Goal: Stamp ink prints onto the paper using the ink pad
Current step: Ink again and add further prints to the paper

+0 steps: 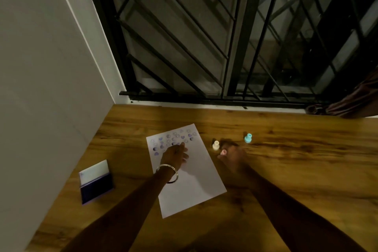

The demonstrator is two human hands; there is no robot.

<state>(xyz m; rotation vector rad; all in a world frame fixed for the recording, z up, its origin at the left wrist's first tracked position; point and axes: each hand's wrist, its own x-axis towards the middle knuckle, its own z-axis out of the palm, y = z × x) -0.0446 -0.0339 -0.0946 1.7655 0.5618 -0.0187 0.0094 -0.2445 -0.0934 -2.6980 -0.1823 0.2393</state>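
Pinched in the right hand (233,156) is a small pink stamp (223,152), its round end showing at the thumb side of the blurred fingers; the hand hangs over the table (296,170) just right of the paper (196,182), and whether the stamp touches the wood cannot be told. Left hand (175,154) lies flat and open on the paper, fingers spread and holding nothing, with its fingertips at the lower edge of the prints (173,139). Those prints, purple hearts and round faces, fill the far part of the sheet in loose rows, while the near half is bare white. A metal bangle (166,170) circles the left wrist. The sheet lies tilted on the wood, its far corner pointing toward the window. Just beyond the right hand a cream stamp (215,145) stands upright beside the sheet's right edge, and a blue stamp (248,138) stands farther right, apart from it. The ink pad (96,182) sits well to the left of the paper, near the wall (41,67), its lid open and raised, the dark pad facing up. Behind the table a black grille (204,37) covers the window, and a brown cloth (351,100) hangs at the far right corner.
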